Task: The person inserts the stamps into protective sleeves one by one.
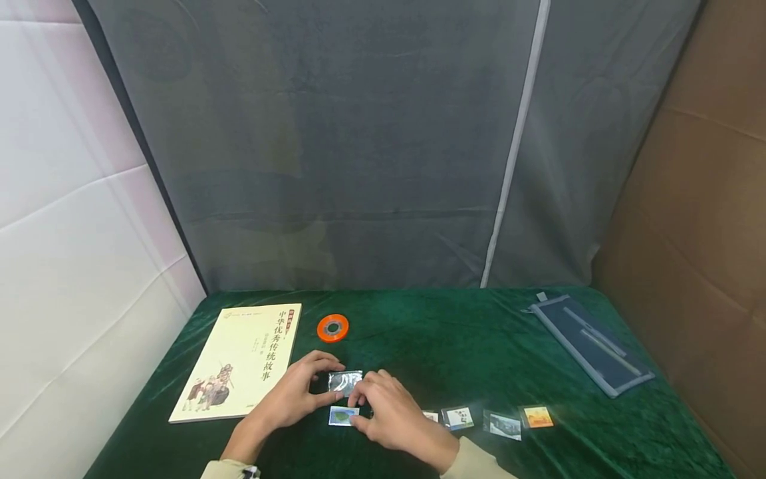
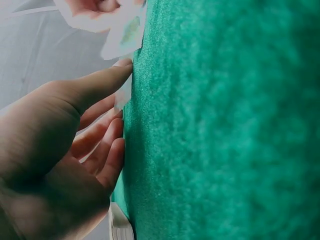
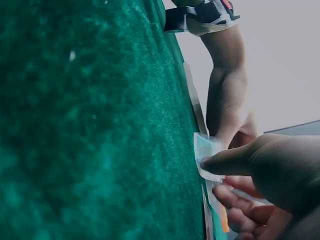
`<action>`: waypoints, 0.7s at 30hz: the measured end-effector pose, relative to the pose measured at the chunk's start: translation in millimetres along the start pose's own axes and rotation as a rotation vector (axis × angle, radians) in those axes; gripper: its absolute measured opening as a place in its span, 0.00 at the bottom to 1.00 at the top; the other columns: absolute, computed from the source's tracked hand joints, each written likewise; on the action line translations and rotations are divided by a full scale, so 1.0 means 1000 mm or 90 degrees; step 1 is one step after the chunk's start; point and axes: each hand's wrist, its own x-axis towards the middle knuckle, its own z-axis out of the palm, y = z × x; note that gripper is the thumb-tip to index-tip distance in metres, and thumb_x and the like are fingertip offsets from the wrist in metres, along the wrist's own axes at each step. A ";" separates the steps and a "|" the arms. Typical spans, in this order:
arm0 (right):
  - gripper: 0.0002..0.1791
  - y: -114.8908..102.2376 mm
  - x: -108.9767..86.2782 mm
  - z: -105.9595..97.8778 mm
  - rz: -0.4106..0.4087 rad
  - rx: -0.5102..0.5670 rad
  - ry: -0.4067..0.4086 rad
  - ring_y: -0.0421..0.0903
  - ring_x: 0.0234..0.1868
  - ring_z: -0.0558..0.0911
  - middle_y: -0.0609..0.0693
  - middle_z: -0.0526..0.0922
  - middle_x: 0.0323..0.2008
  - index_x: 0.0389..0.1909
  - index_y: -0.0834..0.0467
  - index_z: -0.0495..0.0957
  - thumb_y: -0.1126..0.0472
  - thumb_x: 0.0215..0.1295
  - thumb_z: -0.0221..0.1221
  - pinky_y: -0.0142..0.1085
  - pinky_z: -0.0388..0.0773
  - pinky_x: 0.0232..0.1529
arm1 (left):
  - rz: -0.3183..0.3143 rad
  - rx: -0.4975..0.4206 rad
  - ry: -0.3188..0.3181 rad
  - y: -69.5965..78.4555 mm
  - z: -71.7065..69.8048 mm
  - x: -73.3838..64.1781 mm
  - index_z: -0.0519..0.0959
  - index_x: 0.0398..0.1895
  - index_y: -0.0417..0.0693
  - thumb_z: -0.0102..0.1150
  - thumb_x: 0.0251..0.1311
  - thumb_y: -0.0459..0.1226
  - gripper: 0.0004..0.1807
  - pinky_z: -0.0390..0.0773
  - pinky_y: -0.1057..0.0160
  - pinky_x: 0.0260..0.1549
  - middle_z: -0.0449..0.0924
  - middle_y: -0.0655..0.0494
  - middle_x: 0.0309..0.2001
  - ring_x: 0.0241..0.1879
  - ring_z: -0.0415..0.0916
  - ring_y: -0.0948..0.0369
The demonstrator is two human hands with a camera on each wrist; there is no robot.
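A small postage stamp with a blue and green picture is at the near middle of the cloth. My right hand pinches its right side; in the right wrist view the thumb lies over the stamp. Just beyond it lies a shiny clear plastic sleeve. My left hand spans the sleeve's left side, thumb at the near edge and index finger at the far edge. The left wrist view shows its other fingers loosely extended, low against the cloth. The right fingertips partly cover the sleeve's near right corner.
Several stamps in clear sleeves, including an orange one and a grey one, lie in a row at right. A cream book is at left, an orange disc behind the hands, a dark zip pouch at far right.
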 end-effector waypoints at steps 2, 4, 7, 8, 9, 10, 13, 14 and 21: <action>0.08 0.001 -0.001 -0.002 -0.009 0.034 0.005 0.30 0.41 0.72 0.34 0.78 0.36 0.37 0.42 0.85 0.52 0.66 0.76 0.25 0.71 0.44 | 0.000 0.000 0.005 0.000 0.001 0.001 0.87 0.58 0.52 0.79 0.63 0.47 0.23 0.85 0.51 0.55 0.82 0.56 0.60 0.59 0.82 0.54; 0.07 0.003 -0.003 -0.006 -0.016 0.075 0.005 0.30 0.41 0.73 0.34 0.79 0.36 0.36 0.42 0.84 0.53 0.68 0.75 0.25 0.72 0.45 | -0.001 -0.001 0.012 -0.001 0.002 0.002 0.87 0.55 0.53 0.80 0.62 0.46 0.21 0.85 0.52 0.54 0.83 0.57 0.59 0.57 0.82 0.55; 0.06 0.009 -0.008 -0.012 -0.020 0.122 0.012 0.31 0.40 0.74 0.35 0.80 0.36 0.36 0.41 0.85 0.53 0.69 0.74 0.24 0.71 0.43 | -0.011 0.000 0.031 -0.001 0.005 0.003 0.87 0.50 0.56 0.80 0.61 0.44 0.16 0.84 0.56 0.52 0.85 0.60 0.56 0.54 0.82 0.59; 0.06 0.012 -0.010 -0.014 -0.018 0.140 0.013 0.32 0.39 0.74 0.36 0.81 0.36 0.36 0.41 0.85 0.53 0.69 0.73 0.24 0.71 0.42 | -0.017 -0.004 0.037 -0.001 0.006 0.004 0.87 0.48 0.57 0.80 0.62 0.43 0.14 0.84 0.58 0.51 0.85 0.62 0.54 0.53 0.83 0.60; 0.05 0.015 -0.012 -0.017 -0.017 0.157 0.017 0.33 0.38 0.74 0.36 0.82 0.36 0.37 0.41 0.85 0.53 0.70 0.73 0.24 0.71 0.40 | -0.021 -0.006 0.042 0.000 0.006 0.004 0.87 0.47 0.59 0.79 0.63 0.42 0.12 0.84 0.60 0.50 0.86 0.63 0.51 0.51 0.83 0.62; 0.05 0.019 -0.015 -0.020 -0.015 0.170 0.024 0.34 0.37 0.75 0.37 0.82 0.37 0.37 0.41 0.85 0.53 0.70 0.72 0.24 0.70 0.39 | -0.027 -0.010 0.048 0.001 0.007 0.005 0.86 0.45 0.60 0.79 0.64 0.41 0.11 0.83 0.61 0.49 0.86 0.65 0.49 0.50 0.83 0.64; 0.04 0.034 -0.023 -0.030 0.001 0.203 0.043 0.36 0.35 0.76 0.38 0.82 0.36 0.38 0.41 0.85 0.54 0.71 0.71 0.26 0.71 0.37 | -0.037 -0.038 0.057 0.005 0.010 0.008 0.86 0.43 0.61 0.76 0.66 0.41 0.07 0.84 0.63 0.48 0.88 0.69 0.45 0.47 0.84 0.67; 0.04 0.039 -0.026 -0.034 0.008 0.209 0.051 0.36 0.35 0.76 0.38 0.82 0.36 0.39 0.41 0.85 0.54 0.72 0.71 0.27 0.72 0.37 | -0.042 -0.053 0.058 0.007 0.011 0.009 0.86 0.43 0.61 0.76 0.67 0.41 0.07 0.84 0.63 0.49 0.88 0.69 0.45 0.47 0.85 0.67; 0.03 0.071 -0.046 -0.061 0.079 0.272 0.101 0.35 0.20 0.75 0.40 0.88 0.35 0.41 0.42 0.83 0.52 0.74 0.69 0.32 0.75 0.23 | -0.020 -0.173 0.056 0.033 0.027 0.026 0.84 0.44 0.60 0.74 0.69 0.41 0.06 0.86 0.64 0.48 0.92 0.65 0.43 0.44 0.88 0.66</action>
